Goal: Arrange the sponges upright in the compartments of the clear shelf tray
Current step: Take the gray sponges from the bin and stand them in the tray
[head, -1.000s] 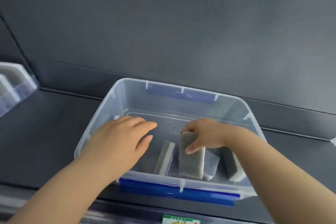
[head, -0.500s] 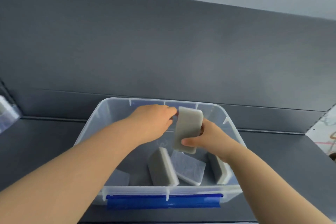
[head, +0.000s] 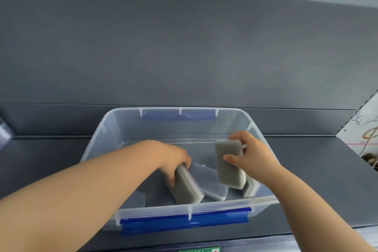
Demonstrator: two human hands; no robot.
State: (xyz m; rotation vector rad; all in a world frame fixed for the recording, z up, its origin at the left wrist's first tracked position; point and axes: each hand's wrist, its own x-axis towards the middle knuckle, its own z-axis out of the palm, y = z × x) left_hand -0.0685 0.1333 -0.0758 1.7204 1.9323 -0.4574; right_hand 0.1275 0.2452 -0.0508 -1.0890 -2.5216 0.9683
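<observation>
Picking up: the right hand (head: 253,157) pinches a raised sponge (head: 228,161) at three o'clock in the storage bin (head: 122,127). The left hand (head: 173,157) seemingly clasps a leaning sponge (head: 187,188) at six. Next, lift both out.

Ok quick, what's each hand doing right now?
Left hand: closed, gripping the tilted sponge in the clear bin.
Right hand: closed, holding the raised sponge.
</observation>
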